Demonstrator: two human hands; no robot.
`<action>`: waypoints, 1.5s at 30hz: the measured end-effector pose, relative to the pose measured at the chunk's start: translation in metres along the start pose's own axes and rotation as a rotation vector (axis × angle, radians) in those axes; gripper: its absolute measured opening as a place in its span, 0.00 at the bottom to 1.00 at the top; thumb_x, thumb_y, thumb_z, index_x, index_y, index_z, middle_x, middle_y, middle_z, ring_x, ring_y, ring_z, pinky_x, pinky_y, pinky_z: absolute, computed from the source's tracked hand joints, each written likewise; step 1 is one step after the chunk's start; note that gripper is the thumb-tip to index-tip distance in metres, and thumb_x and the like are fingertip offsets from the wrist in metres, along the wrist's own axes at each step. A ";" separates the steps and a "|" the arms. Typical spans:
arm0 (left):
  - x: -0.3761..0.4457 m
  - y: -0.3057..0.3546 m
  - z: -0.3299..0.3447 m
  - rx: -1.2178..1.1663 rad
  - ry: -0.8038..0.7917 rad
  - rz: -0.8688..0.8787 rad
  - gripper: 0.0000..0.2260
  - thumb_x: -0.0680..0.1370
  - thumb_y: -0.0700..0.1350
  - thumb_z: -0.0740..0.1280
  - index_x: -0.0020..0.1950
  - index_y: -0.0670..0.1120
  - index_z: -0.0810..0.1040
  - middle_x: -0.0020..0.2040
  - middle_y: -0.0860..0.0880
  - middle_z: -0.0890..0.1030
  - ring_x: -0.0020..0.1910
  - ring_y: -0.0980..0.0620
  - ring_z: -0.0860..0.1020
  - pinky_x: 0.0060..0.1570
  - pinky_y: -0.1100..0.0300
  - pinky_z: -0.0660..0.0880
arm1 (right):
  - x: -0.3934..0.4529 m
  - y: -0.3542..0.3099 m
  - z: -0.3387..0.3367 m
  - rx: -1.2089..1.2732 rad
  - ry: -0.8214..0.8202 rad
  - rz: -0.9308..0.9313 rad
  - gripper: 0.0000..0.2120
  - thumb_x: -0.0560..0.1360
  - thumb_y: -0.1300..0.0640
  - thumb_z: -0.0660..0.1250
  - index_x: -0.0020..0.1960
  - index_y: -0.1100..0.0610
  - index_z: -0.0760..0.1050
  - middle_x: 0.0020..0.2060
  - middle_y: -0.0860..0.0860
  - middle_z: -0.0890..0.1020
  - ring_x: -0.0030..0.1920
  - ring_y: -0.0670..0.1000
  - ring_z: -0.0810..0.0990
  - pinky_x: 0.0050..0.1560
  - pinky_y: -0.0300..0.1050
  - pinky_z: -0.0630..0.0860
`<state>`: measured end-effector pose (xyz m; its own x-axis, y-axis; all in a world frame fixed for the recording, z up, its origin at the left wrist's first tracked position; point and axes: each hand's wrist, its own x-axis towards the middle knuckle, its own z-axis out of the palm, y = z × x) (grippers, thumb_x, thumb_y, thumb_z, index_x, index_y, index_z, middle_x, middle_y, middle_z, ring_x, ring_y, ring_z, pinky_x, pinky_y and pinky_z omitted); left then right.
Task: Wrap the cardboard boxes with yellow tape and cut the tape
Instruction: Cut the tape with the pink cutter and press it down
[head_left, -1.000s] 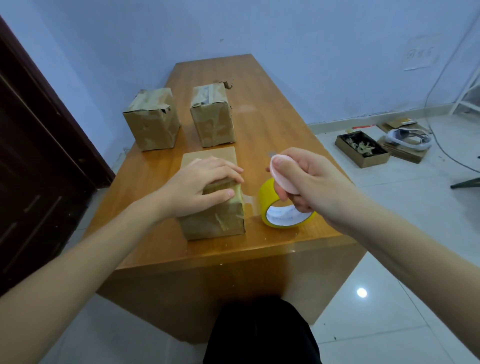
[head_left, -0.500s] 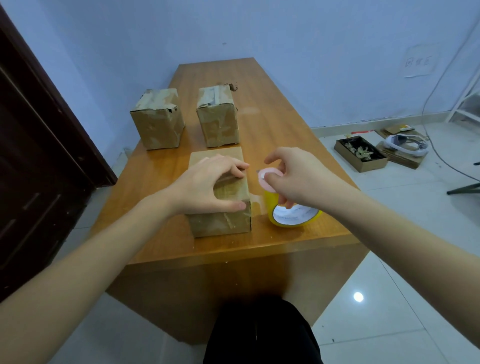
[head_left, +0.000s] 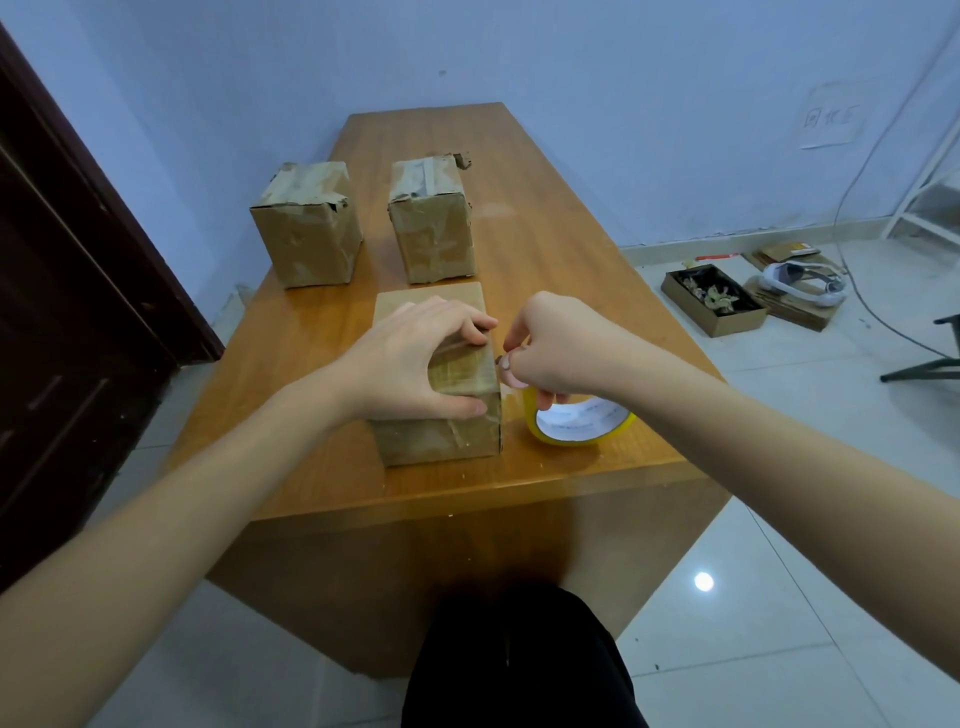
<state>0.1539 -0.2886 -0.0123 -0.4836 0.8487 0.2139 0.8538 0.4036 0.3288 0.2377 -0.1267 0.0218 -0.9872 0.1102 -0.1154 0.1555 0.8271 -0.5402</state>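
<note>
A cardboard box (head_left: 441, 436) lies near the front edge of the wooden table (head_left: 571, 260). My left hand (head_left: 415, 358) grips its top, fingers curled over the right edge and thumb along the front. My right hand (head_left: 561, 343) pinches a small pink cutter (head_left: 511, 376) right at the box's upper right edge. Just below that hand the yellow tape roll (head_left: 582, 426) lies flat on the table, partly hidden by my fingers. A short strip of tape (head_left: 511, 402) runs from the roll to the box's side.
Two more cardboard boxes stand further back, one on the left (head_left: 309, 228) and one in the middle (head_left: 431, 223). A dark door (head_left: 62, 312) is to the left. On the floor at the right are an open box of scraps (head_left: 711, 299) and a white headset (head_left: 800, 278).
My right hand has moved left and down with the pink cutter, from above the roll to the box's right edge. My left hand's fingers have curled more on the box top.
</note>
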 end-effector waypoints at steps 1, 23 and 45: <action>0.000 0.000 0.000 0.001 -0.002 -0.003 0.28 0.65 0.66 0.66 0.58 0.50 0.74 0.65 0.57 0.73 0.63 0.58 0.68 0.62 0.49 0.69 | 0.000 0.000 0.000 -0.003 -0.002 0.000 0.12 0.73 0.66 0.60 0.55 0.64 0.76 0.26 0.55 0.77 0.29 0.54 0.82 0.39 0.48 0.82; 0.000 -0.003 0.002 0.014 0.011 -0.010 0.27 0.65 0.66 0.67 0.58 0.51 0.74 0.62 0.63 0.70 0.61 0.63 0.67 0.61 0.53 0.68 | -0.015 0.017 -0.009 0.206 -0.133 0.013 0.09 0.74 0.67 0.63 0.52 0.63 0.79 0.28 0.58 0.77 0.23 0.49 0.75 0.29 0.36 0.74; -0.001 0.001 0.000 -0.005 0.004 -0.033 0.29 0.65 0.66 0.67 0.59 0.50 0.74 0.63 0.62 0.71 0.63 0.61 0.68 0.63 0.51 0.68 | -0.043 0.044 -0.023 0.615 -0.123 -0.100 0.07 0.79 0.60 0.63 0.56 0.59 0.76 0.40 0.55 0.80 0.35 0.49 0.81 0.28 0.38 0.75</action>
<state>0.1552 -0.2890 -0.0120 -0.5120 0.8338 0.2064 0.8366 0.4295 0.3401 0.2859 -0.0826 0.0226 -0.9924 -0.0455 -0.1147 0.0909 0.3584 -0.9291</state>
